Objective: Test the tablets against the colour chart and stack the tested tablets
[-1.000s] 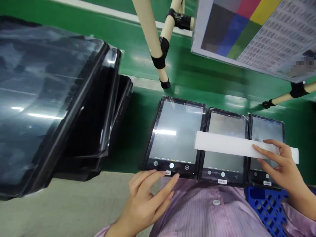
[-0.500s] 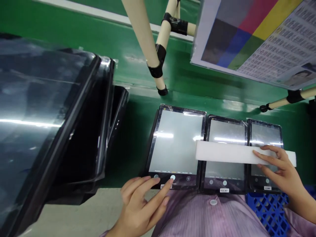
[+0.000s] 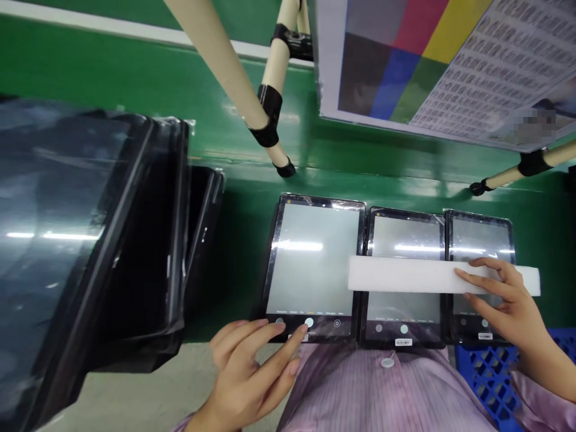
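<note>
Lower centre, the left hand holds its fingers apart, index at the shutter button of the left tablet — a small slip could tap the wrong control. At right, the right hand spreads over a white foam-like strip lying across all three tablets; whether it grips, I cannot tell. Dragging that might skew the middle tablet — and bumping the uneven tablet stack, far left, could topple it.

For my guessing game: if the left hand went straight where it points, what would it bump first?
The left hand would probably meet the left tablet, by its round white button; it might be touching now.
</note>
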`<move>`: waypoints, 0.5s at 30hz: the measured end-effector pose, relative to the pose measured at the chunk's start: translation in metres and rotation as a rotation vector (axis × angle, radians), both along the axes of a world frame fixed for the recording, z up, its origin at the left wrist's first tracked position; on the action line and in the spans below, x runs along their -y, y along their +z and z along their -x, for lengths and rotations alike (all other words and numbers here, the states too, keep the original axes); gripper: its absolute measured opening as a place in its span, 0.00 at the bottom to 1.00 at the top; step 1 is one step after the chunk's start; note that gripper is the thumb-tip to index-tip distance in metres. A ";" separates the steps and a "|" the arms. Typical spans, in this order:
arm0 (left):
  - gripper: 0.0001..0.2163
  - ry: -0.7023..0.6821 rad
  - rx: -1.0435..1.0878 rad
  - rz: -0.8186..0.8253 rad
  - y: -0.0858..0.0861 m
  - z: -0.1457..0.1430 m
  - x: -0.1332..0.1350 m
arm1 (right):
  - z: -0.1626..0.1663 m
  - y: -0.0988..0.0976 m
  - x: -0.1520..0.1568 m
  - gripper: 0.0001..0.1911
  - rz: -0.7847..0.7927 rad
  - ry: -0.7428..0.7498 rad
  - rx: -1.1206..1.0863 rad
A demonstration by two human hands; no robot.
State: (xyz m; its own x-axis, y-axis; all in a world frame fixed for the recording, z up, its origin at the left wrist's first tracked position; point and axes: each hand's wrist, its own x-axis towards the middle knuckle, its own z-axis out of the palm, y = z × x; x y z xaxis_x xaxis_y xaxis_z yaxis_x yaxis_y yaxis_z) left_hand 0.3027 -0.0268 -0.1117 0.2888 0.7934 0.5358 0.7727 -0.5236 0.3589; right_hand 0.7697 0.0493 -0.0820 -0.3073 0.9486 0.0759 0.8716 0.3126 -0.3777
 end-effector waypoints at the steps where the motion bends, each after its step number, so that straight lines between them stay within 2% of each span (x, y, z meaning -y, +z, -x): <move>1: 0.10 -0.002 0.004 0.009 0.000 -0.001 0.001 | 0.001 0.000 -0.001 0.15 -0.003 -0.003 -0.001; 15: 0.12 0.008 0.021 0.035 -0.008 -0.001 0.015 | -0.005 -0.005 0.001 0.16 0.027 -0.083 -0.011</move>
State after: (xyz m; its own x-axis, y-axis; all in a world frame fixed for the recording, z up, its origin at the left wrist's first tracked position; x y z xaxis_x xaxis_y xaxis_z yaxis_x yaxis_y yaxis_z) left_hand 0.3034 -0.0423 -0.1193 0.2712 0.8140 0.5137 0.7687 -0.5043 0.3933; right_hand 0.7747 0.0484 -0.0865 -0.2271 0.9725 0.0526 0.8897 0.2291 -0.3949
